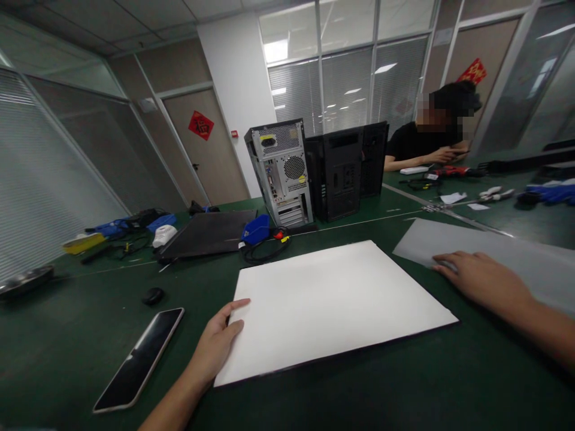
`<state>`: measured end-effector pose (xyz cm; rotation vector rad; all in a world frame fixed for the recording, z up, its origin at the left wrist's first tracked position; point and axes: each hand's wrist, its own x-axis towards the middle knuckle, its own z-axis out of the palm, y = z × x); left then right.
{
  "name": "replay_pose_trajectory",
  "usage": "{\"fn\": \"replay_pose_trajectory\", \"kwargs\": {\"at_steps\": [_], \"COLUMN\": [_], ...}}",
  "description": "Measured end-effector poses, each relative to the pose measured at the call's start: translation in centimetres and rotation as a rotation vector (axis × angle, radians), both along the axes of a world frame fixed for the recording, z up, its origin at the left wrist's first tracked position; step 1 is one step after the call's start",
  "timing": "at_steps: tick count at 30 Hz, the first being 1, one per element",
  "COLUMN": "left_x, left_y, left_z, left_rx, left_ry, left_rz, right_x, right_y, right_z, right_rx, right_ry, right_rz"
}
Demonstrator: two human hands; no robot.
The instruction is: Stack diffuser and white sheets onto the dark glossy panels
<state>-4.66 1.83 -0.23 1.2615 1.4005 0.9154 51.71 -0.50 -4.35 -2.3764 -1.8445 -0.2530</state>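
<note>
A white rectangular panel (332, 305) with a thin dark edge lies in front of me, at the middle of the green table. My left hand (220, 341) grips its left edge, with thumb and index finger on the white face and the other fingers hidden beneath. To the right is a grey translucent sheet (534, 263). My right hand (485, 278) is at the near edge of that sheet, fingers bent and pointing left, thumb close to the index finger. How far the sheet sits between them is partly hidden.
A phone (141, 359) and a small black round object (153, 296) lie at left. Behind the panel stand an open computer case (283, 173) and a black case (341, 173). A flat black panel (209, 233) lies back left. Across the table, a person (411, 146) sits near a red tool (453, 172).
</note>
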Motion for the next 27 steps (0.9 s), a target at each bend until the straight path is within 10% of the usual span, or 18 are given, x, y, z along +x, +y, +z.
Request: {"fn": "replay_pose_trajectory", "kwargs": {"at_steps": [15, 22, 27], "left_x": [0.0, -0.1, 0.1], "left_y": [-0.1, 0.1, 0.1], "left_z": [0.1, -0.1, 0.2], "left_rx": [-0.028, -0.011, -0.007], "left_ry": [-0.021, -0.03, -0.005], "left_rz": [0.019, 0.027, 0.036], "right_x": [-5.6, -12.3, -13.8], "right_y": [-2.2, -3.6, -4.2], "right_z": [3.8, 2.9, 3.4], "right_rx": [0.211, 0.024, -0.076], "right_ry": [0.062, 0.238, 0.273], "right_rz": [-0.065, 0.669, 0.859]}}
